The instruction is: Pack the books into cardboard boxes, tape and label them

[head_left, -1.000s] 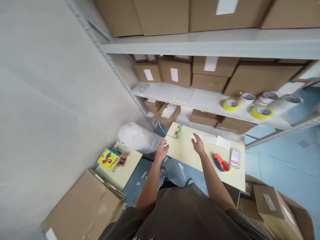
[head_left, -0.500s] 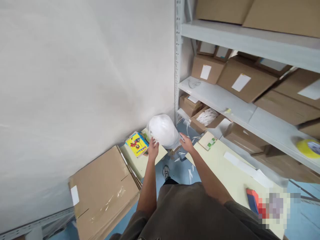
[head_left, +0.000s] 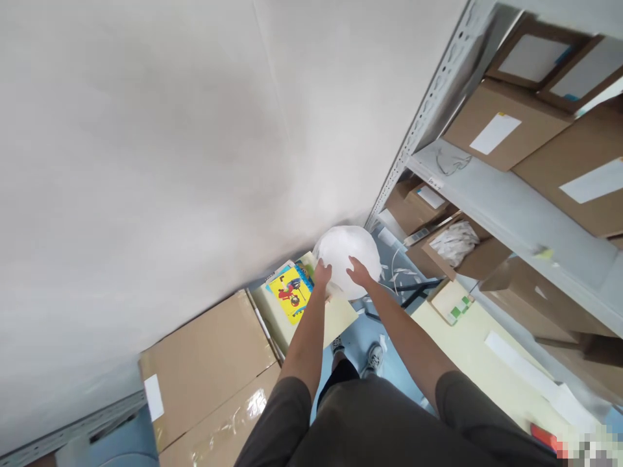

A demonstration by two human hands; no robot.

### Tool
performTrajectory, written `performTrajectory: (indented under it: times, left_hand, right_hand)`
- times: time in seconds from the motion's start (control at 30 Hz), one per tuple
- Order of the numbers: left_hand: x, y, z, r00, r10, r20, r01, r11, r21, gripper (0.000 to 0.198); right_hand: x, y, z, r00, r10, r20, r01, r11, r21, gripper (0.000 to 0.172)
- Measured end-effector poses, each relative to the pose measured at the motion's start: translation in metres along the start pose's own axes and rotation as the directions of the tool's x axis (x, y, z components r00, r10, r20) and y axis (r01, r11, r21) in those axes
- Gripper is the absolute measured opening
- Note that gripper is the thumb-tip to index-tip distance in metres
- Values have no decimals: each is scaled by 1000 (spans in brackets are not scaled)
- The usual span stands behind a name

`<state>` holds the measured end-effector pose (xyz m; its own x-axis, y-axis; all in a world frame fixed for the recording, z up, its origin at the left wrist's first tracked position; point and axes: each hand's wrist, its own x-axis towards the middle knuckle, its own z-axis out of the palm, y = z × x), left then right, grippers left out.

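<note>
A rounded, bulging white plastic bag (head_left: 348, 243) stands at the corner beyond the pale table, close to the wall. My left hand (head_left: 322, 274) is on its near left side, fingers closed on the plastic. On the near face of the bag, my right hand (head_left: 359, 272) is closed too, a short way from the left one. What fills the bag cannot be made out. Just left of my left hand lies a yellow picture book (head_left: 291, 294) on top of other books on the pale tabletop (head_left: 341, 319).
Large flat cardboard boxes (head_left: 209, 350) lie at the left. Grey shelving (head_left: 487, 194) with cartons rises on the right, an open carton (head_left: 455, 250) low down. A second pale table (head_left: 467, 350) holds a small board (head_left: 450, 301) and paper strips. Paper scraps litter the blue floor.
My hands have come closer together, from the bag's two sides onto its near face, and their fingers have closed. The view has shifted and tilted; a second shoe now shows below.
</note>
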<state>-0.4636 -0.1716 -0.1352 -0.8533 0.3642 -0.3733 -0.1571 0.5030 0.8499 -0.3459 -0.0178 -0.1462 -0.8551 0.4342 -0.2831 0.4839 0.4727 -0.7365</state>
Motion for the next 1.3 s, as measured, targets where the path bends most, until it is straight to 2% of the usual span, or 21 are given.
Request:
performTrajectory:
  times: [0.1, 0.2, 0.27, 0.37, 0.43, 0.5, 0.57, 0.63, 0.7, 0.77, 0.9, 0.97, 1.0, 1.07, 1.13, 1.2, 1.3]
  left_hand:
    - [23, -5, 18, 987, -153, -55, 157, 984, 81, 59]
    - [31, -6, 29, 987, -154, -49, 159, 980, 121, 42]
    - [29, -4, 27, 994, -104, -38, 109, 983, 148, 25]
    - [17, -1, 5, 993, 8, -114, 10, 988, 155, 27]
    - [4, 3, -19, 982, 61, -181, -46, 995, 84, 32]
    - [-10, 9, -44, 974, 105, -203, -111, 994, -19, 35]
    - [-26, 20, -67, 968, 149, -204, -172, 980, -98, 37]
    - [-42, 36, -83, 966, 170, -196, -204, 965, -164, 39]
    - [-55, 55, -92, 971, 174, -165, -213, 943, -255, 41]
    - [-64, 75, -93, 977, 193, -94, -214, 909, -358, 39]
    - [-72, 110, -78, 966, 241, 95, -172, 870, -463, 40]
    - [-75, 125, -64, 955, 246, 166, -142, 870, -473, 46]
    - [-78, 132, -55, 948, 252, 195, -133, 868, -478, 47]
    - [-86, 147, -36, 929, 284, 238, -137, 861, -490, 48]
    - [-99, 162, -15, 905, 335, 263, -168, 849, -501, 47]
    - [-117, 176, 8, 884, 389, 258, -212, 827, -521, 49]
    - [-147, 195, 47, 876, 431, 217, -255, 796, -548, 56]
  right_hand:
    - [11, 21, 19, 997, 51, 59, -47, 997, -66, 70]
    - [13, 34, 30, 989, 81, 126, -69, 993, -100, 66]
    - [10, 34, 34, 980, 85, 180, -68, 993, -95, 65]
    - [5, 21, 38, 974, 41, 221, -26, 997, -71, 64]
    - [2, 6, 38, 985, -5, 173, 11, 999, -35, 63]
    - [-3, -12, 36, 996, -22, 83, 20, 999, 27, 68]
    - [-11, -30, 31, 1000, -14, 14, 12, 994, 109, 81]
    - [-22, -49, 23, 1000, -25, -4, 25, 980, 198, 100]
    - [-34, -67, 11, 997, -83, -8, 82, 958, 275, 116]
    - [-46, -82, -5, 988, -146, -39, 151, 932, 330, 124]
    - [-66, -100, -46, 973, -188, -131, 224, 897, 381, 120]
    - [-77, -99, -67, 965, -197, -172, 249, 892, 377, 105]
    - [-83, -96, -78, 960, -197, -200, 260, 894, 365, 91]
    - [-99, -86, -99, 947, -168, -274, 253, 916, 312, 58]
    - [-122, -72, -122, 925, -103, -366, 201, 950, 240, 35]
    - [-151, -56, -146, 887, -35, -461, 135, 973, 187, 26]
    - [-205, -27, -184, 821, 23, -571, 92, 981, 172, 24]
